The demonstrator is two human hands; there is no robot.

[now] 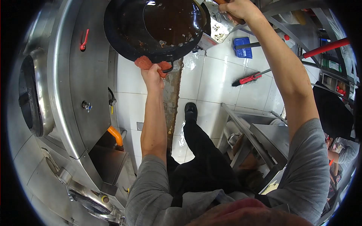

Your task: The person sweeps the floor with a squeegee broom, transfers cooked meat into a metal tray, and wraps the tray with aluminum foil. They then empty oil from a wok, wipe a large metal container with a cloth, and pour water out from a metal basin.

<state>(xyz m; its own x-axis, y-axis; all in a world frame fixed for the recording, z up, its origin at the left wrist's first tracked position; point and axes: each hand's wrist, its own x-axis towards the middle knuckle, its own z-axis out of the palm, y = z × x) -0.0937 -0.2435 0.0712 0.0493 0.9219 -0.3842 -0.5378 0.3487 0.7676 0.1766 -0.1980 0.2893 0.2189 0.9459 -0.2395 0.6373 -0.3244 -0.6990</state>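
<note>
One large black wok (124, 35) is at the top of the view, above the tiled floor (215, 86), with dark liquid (171, 22) in it. At its near edge, the left hand (152, 77) has its fingers closed round a red cloth (143, 62), bunched against the wok's small loop handle (169, 69). The right hand (243, 9), past the wok's right side, has its fingers curled round a brown handle (236, 19) next to a shiny metal piece (218, 30); what that piece is cannot be told.

Farther out, a blue cleaning head (242, 48) and a red brush (250, 78) are on the floor, right of the wok. A steel counter (88, 71) with a red lever (85, 40) runs along the left, an orange pipe (116, 137) near its lower end. At the far right, another person's grey sleeve (348, 151) shows.
</note>
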